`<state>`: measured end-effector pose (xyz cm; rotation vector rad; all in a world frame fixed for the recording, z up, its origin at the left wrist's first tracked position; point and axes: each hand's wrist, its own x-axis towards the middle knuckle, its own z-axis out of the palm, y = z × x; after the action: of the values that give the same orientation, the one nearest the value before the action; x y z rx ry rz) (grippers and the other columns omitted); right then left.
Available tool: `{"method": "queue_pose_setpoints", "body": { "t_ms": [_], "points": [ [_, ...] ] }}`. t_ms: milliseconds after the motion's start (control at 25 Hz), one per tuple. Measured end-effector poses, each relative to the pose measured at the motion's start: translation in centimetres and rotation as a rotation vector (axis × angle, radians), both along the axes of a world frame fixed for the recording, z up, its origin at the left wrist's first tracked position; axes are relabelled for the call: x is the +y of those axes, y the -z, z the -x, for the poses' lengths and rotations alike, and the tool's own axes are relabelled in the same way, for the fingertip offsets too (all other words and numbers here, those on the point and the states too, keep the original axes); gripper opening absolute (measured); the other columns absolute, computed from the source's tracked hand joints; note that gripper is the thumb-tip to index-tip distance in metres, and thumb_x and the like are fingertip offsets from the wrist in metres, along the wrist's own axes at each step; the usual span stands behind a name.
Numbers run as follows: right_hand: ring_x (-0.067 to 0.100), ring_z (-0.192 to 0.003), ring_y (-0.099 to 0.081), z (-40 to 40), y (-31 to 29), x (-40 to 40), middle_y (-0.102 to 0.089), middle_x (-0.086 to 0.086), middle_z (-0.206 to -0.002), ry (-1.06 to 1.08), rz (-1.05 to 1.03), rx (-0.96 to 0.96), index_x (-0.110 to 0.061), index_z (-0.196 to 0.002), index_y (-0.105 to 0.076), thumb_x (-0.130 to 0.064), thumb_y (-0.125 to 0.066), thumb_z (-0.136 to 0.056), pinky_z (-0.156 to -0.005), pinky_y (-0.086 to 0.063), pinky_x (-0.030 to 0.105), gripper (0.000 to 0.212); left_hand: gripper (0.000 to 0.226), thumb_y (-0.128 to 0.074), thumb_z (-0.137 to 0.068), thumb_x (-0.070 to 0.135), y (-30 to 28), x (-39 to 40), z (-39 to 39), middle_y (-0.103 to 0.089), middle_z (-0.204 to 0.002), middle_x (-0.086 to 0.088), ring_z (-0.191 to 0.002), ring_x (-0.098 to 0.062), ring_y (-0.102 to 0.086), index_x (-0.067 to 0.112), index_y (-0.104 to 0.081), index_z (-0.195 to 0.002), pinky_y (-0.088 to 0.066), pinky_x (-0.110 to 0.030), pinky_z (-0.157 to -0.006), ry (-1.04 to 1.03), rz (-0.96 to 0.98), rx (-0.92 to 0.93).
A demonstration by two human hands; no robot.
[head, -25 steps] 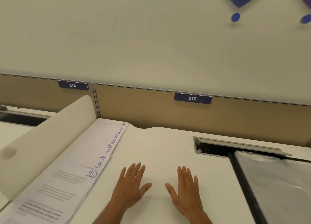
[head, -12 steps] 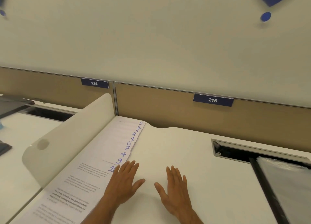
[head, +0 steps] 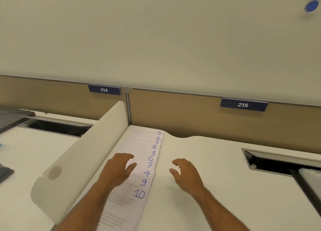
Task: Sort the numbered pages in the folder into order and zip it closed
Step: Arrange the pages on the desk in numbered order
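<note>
Several white pages (head: 145,154) lie fanned in a strip along the desk's left side, against the divider. Blue handwritten numbers run down their right edge: 5, 2, 3, 8, 1, 6, 7, 4, 9, 10. My left hand (head: 116,170) is over the pages beside the 6 and 7, fingers loosely bent, holding nothing. My right hand (head: 185,171) hovers over the bare desk just right of the pages, fingers curled loosely, also holding nothing. The folder (head: 307,180), clear plastic with a black edge, shows only partly at the far right.
A white curved divider panel (head: 83,154) stands left of the pages, with another desk beyond it. A cable slot (head: 271,163) opens in the desk at the right. Tan partition with labels 214 (head: 104,90) and 215 (head: 242,105) closes off the back.
Both hands have lifted off the desk and moved forward and left. The left hand has gone from the bare desk onto the fanned pages. The view has swung left.
</note>
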<state>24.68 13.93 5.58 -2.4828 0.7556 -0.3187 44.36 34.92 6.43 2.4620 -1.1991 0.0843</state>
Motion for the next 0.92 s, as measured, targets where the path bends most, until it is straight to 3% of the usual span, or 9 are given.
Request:
{"method": "queue_pose_setpoints", "body": {
  "t_ms": [120, 240, 320, 520, 680, 800, 920],
  "points": [
    [0.012, -0.112, -0.057, -5.5, -0.6, -1.0, -0.062, -0.008, -0.125, 0.045, -0.028, -0.001, -0.024, -0.129, -0.059, -0.036, -0.060, -0.097, -0.095, -0.047, 0.027, 0.034, 0.089, -0.018, -0.079, 0.078, 1.3, -1.3, -3.7, -0.061, -0.134, 0.008, -0.128, -0.017, -0.052, 0.021, -0.060, -0.133, -0.044, -0.035, -0.101, 0.081, -0.029, -0.096],
    [0.012, -0.115, -0.055, -9.9, -0.2, -1.5, -0.062, -0.008, -0.126, 0.032, -0.015, 0.029, -0.024, -0.130, -0.058, -0.034, -0.061, -0.097, -0.096, -0.046, 0.027, 0.034, 0.116, 0.007, -0.070, 0.093, 3.2, -3.4, -5.1, -0.048, -0.149, 0.006, -0.141, -0.017, -0.039, 0.023, -0.048, -0.145, -0.034, -0.038, -0.114, 0.130, -0.123, -0.084],
    [0.013, -0.118, -0.054, -12.7, 0.7, -2.2, -0.061, -0.007, -0.129, 0.010, 0.007, 0.056, -0.024, -0.131, -0.057, -0.033, -0.061, -0.097, -0.098, -0.045, 0.027, 0.036, 0.122, 0.017, -0.067, 0.091, 5.1, -5.0, -6.2, -0.041, -0.156, 0.004, -0.146, -0.019, -0.033, 0.023, -0.043, -0.148, -0.027, -0.044, -0.119, 0.115, -0.152, -0.058],
    [0.018, -0.125, -0.049, -17.7, 2.4, -3.3, -0.057, -0.003, -0.138, -0.046, 0.026, 0.162, -0.023, -0.135, -0.056, -0.030, -0.062, -0.096, -0.103, -0.042, 0.029, 0.040, 0.087, -0.019, -0.091, 0.081, 9.3, -6.3, -7.9, -0.065, -0.132, -0.003, -0.122, -0.025, -0.062, 0.017, -0.067, -0.126, -0.048, -0.055, -0.100, 0.120, -0.236, -0.038],
    [0.021, -0.128, -0.046, -20.3, 3.7, -3.6, -0.048, -0.001, -0.144, -0.056, -0.005, 0.293, -0.024, -0.140, -0.049, -0.034, -0.066, -0.092, -0.107, -0.043, 0.035, 0.052, 0.086, -0.025, -0.091, 0.080, 11.3, -6.0, -8.2, -0.060, -0.140, -0.004, -0.129, -0.025, -0.058, 0.016, -0.061, -0.135, -0.024, -0.052, -0.108, 0.109, -0.188, -0.092],
    [0.021, -0.126, -0.047, -21.4, 4.4, -3.7, -0.049, -0.001, -0.140, -0.037, -0.008, 0.352, -0.026, -0.138, -0.050, -0.043, -0.068, -0.087, -0.105, -0.043, 0.037, 0.057, 0.086, -0.028, -0.091, 0.080, 11.6, -5.9, -8.2, -0.054, -0.147, -0.004, -0.135, -0.025, -0.051, 0.016, -0.054, -0.142, -0.019, -0.053, -0.109, 0.082, -0.164, -0.125],
    [0.019, -0.110, -0.057, -22.1, 4.7, -3.9, -0.062, -0.001, -0.119, -0.004, -0.035, 0.307, -0.024, -0.116, -0.065, -0.042, -0.071, -0.085, -0.096, -0.049, 0.036, 0.035, 0.086, -0.028, -0.091, 0.080, 11.5, -6.0, -8.2, -0.055, -0.146, -0.003, -0.135, -0.025, -0.051, 0.017, -0.054, -0.143, -0.020, -0.053, -0.109, 0.081, -0.168, -0.126]
  ]
}}
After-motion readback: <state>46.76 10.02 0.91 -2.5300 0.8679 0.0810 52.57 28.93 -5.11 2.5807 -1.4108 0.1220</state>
